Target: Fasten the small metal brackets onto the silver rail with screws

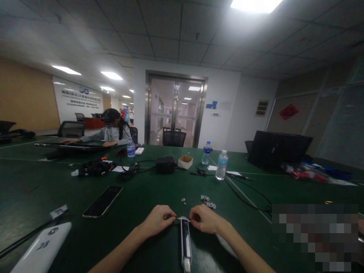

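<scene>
A long, narrow metal-framed piece [182,242] with a dark middle lies on the green table, pointing away from me. At its far end my left hand [159,220] is closed in a pinch, fingertips by the left side. A thin, pale bit shows at those fingertips, too small to name. My right hand [205,219] is also pinched, against the right side of the same end; what it grips is hidden by the fingers. Just beyond the hands are several small nuts [183,200]. Small metal brackets [211,205] rest to the right of them.
A phone [102,201] and a white numbered device [42,248] lie left. Farther back stand a small open box [185,162], a black adapter [166,165] and water bottles [222,165]. Cables [250,197] run along the right. A person [116,131] sits across the table.
</scene>
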Available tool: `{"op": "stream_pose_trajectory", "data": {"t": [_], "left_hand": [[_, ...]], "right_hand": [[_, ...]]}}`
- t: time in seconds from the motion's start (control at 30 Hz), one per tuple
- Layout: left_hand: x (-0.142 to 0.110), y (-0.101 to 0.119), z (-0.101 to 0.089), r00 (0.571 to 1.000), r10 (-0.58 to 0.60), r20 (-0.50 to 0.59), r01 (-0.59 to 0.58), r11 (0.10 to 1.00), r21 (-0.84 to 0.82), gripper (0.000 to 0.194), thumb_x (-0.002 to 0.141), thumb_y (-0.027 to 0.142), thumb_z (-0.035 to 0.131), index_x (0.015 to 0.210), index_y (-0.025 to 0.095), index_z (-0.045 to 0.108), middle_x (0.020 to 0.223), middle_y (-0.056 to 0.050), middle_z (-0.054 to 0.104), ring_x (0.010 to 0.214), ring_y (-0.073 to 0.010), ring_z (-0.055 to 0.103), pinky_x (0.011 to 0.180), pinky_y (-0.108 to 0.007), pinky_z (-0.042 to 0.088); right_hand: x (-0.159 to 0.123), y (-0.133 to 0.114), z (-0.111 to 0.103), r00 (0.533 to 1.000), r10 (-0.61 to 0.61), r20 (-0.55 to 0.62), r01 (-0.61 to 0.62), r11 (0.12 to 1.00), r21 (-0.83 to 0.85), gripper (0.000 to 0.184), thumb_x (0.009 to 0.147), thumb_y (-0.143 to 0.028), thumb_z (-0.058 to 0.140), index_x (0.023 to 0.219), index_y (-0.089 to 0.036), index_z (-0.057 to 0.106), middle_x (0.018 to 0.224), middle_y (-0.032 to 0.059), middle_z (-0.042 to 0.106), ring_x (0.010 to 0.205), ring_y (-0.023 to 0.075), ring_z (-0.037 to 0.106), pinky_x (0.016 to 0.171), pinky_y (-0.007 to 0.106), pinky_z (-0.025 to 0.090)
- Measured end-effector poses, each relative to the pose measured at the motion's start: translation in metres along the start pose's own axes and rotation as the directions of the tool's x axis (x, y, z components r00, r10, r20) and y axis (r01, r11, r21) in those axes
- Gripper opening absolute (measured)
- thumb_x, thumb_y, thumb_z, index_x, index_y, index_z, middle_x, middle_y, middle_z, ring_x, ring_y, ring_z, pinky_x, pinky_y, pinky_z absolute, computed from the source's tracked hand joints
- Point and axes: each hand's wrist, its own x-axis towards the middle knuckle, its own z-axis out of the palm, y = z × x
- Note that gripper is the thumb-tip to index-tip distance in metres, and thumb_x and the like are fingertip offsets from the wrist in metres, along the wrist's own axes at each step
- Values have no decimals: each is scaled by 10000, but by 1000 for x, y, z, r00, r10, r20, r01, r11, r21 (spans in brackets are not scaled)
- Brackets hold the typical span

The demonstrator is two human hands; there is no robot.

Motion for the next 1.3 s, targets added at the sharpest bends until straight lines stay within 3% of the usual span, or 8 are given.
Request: {"op": "stream_pose_trajectory", "data": {"t": [0.53, 0.9, 1.3], "left_hand": [[-1, 9, -1, 999, 6, -34, -5, 999, 36, 183, 872, 241, 548, 909, 187, 719, 809, 0, 639, 692, -130, 552, 695, -230, 422], [0, 1, 6, 998, -25, -51, 22, 998, -53, 185, 899, 331, 561, 972, 192, 657, 869, -1, 608, 743, -139, 540, 632, -216, 396], [0, 9, 1, 998, -60, -14, 57, 982, -181, 211, 891, 290, 539, 993, 182, 688, 887, 3, 675, 742, -129, 572, 686, -205, 438]], "right_hand": [[2, 3, 3, 1000, -7, -15, 7, 1000, -4, 169, 789, -180, 539, 846, -154, 696, 779, 42, 683, 675, 139, 589, 594, 205, 397], [0, 1, 1, 1000, 2, -2, -2, 1000, 5, 166, 796, -186, 539, 858, -157, 691, 809, 44, 682, 695, 143, 591, 601, 208, 399], [2, 8, 6, 999, -26, -22, 27, 999, 22, 164, 801, -191, 531, 852, -161, 685, 788, 32, 678, 673, 131, 581, 588, 200, 389]]}}
